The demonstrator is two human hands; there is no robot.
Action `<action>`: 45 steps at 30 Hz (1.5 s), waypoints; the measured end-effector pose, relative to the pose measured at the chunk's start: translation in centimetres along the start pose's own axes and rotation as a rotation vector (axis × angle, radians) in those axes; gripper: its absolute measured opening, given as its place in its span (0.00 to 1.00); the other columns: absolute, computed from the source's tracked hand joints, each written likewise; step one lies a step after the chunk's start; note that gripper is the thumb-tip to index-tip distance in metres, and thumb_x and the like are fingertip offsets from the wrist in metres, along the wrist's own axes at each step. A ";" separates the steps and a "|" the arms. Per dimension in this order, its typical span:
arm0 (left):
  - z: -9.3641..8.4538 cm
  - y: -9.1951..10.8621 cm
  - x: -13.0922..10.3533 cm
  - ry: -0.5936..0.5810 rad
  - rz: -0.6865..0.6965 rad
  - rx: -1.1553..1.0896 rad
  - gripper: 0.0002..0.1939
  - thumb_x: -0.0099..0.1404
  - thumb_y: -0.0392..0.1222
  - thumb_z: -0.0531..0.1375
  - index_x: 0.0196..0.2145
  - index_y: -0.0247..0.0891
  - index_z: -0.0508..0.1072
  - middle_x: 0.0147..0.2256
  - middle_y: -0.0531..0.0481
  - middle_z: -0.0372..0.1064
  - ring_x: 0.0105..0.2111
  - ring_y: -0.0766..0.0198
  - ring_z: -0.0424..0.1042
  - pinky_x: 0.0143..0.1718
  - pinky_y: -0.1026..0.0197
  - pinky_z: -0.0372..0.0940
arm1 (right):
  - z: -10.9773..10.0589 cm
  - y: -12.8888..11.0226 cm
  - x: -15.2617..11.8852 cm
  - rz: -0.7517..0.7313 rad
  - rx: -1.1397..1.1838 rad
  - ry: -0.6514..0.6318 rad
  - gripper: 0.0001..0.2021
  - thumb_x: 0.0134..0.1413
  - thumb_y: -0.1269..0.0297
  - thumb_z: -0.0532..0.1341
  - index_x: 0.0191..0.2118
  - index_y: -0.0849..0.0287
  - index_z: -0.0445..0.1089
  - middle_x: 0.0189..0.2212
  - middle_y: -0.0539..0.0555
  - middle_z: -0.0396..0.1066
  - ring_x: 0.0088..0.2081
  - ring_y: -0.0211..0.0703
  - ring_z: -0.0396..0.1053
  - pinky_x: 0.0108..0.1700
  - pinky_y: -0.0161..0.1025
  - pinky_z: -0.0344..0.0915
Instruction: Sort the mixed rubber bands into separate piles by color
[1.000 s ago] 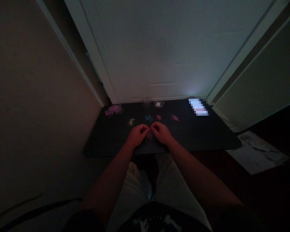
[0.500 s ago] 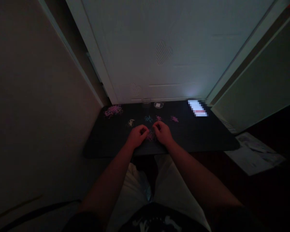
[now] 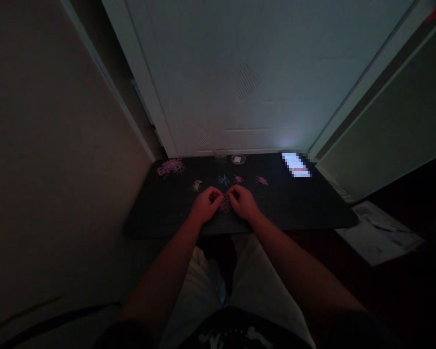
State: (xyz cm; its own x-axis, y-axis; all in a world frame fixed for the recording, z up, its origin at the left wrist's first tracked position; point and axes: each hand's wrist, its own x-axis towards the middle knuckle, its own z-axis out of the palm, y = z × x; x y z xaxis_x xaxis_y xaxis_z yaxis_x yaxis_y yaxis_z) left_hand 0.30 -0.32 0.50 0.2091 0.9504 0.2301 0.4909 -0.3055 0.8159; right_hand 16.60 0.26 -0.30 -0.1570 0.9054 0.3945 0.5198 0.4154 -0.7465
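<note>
The room is very dim. My left hand and my right hand rest close together on a black mat, fingers curled over a small pink cluster of tiny pieces between them. Whether either hand pinches a piece is too dark to tell. Beyond my hands lie small piles: a pale one, a blue one, a pink one and another pink one. A bigger pink heap sits at the mat's far left corner.
A lit phone screen lies at the mat's far right. A small clear dish and a clear cup stand at the far edge against a white door. White packaging lies on the floor to the right.
My hands drew apart slightly and then closed in again over the pink cluster. The view shifted a little; nothing else moved.
</note>
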 end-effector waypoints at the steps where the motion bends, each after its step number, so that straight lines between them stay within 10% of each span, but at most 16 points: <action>1: 0.0 0.0 0.0 0.005 -0.004 -0.010 0.11 0.58 0.46 0.57 0.35 0.37 0.69 0.29 0.51 0.70 0.28 0.67 0.68 0.30 0.65 0.63 | 0.0 0.0 0.0 -0.006 0.001 -0.014 0.04 0.50 0.69 0.55 0.30 0.60 0.66 0.24 0.49 0.65 0.26 0.36 0.61 0.30 0.34 0.56; 9: 0.0 0.1 0.1 -0.062 -0.017 0.011 0.08 0.59 0.44 0.56 0.31 0.37 0.70 0.26 0.52 0.69 0.26 0.67 0.67 0.28 0.65 0.61 | 0.1 0.1 0.0 -0.019 -0.009 -0.065 0.03 0.49 0.69 0.55 0.29 0.59 0.66 0.25 0.49 0.65 0.27 0.36 0.61 0.30 0.34 0.56; 23: -0.1 -0.2 0.0 -0.041 0.000 0.005 0.09 0.60 0.45 0.55 0.30 0.36 0.68 0.26 0.53 0.67 0.26 0.68 0.66 0.27 0.65 0.60 | -0.3 0.5 0.5 0.190 0.135 0.283 0.05 0.52 0.65 0.52 0.29 0.58 0.62 0.24 0.50 0.64 0.27 0.39 0.62 0.31 0.35 0.59; 33: 0.0 -0.4 0.2 -0.024 -0.012 0.032 0.10 0.59 0.46 0.56 0.34 0.37 0.70 0.29 0.51 0.70 0.28 0.66 0.68 0.29 0.64 0.63 | 0.4 0.3 0.1 -0.010 0.117 -0.108 0.04 0.49 0.68 0.55 0.30 0.59 0.66 0.25 0.49 0.66 0.27 0.36 0.62 0.30 0.33 0.58; 45: 0.0 -0.7 0.2 -0.030 0.001 0.068 0.09 0.59 0.45 0.56 0.29 0.36 0.69 0.26 0.52 0.68 0.26 0.67 0.66 0.27 0.65 0.61 | 0.0 0.9 0.4 0.102 0.161 0.072 0.05 0.52 0.65 0.53 0.28 0.58 0.63 0.23 0.49 0.64 0.26 0.37 0.61 0.29 0.34 0.58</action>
State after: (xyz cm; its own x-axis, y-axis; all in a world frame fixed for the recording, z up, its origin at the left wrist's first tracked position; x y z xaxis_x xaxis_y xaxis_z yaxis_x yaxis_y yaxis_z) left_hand 0.00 0.06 -0.06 0.2348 0.9481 0.2142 0.5463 -0.3110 0.7777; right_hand 16.97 0.95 -0.80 -0.0471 0.9373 0.3453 0.3880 0.3357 -0.8583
